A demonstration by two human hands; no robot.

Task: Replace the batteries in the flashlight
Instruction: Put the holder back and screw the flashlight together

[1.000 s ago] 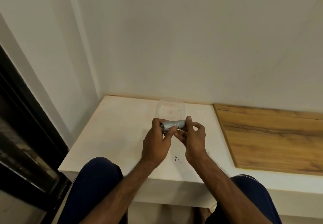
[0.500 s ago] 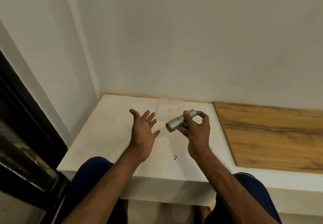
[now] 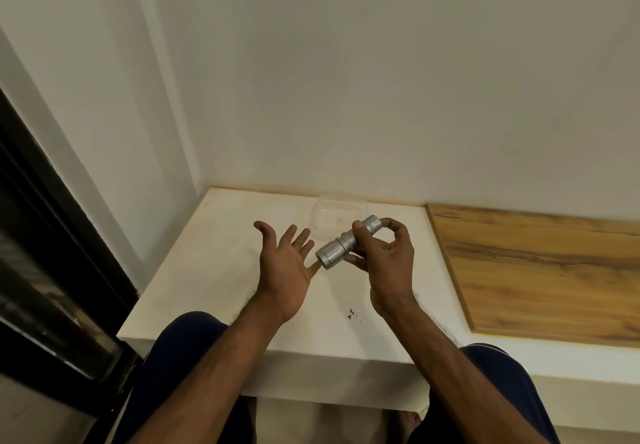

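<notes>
Right hand is gripping the silver flashlight above the white table, tilting its wide end down-left. Left hand is waiting just beside, palm-up, fingers spread, empty, likely positioned for catching batteries sliding out.

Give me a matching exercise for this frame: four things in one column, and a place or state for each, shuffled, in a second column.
Things:
1. flashlight
2. left hand
3. clear plastic container
4. wooden panel

Places or states:
A. open, palm up, holding nothing
B. lies flat to the right of the white ledge
C. held in the grip of the right hand, wide end tilted down toward the left palm
D. stands at the back of the ledge, by the wall

Pairs: 1-C, 2-A, 3-D, 4-B
</notes>
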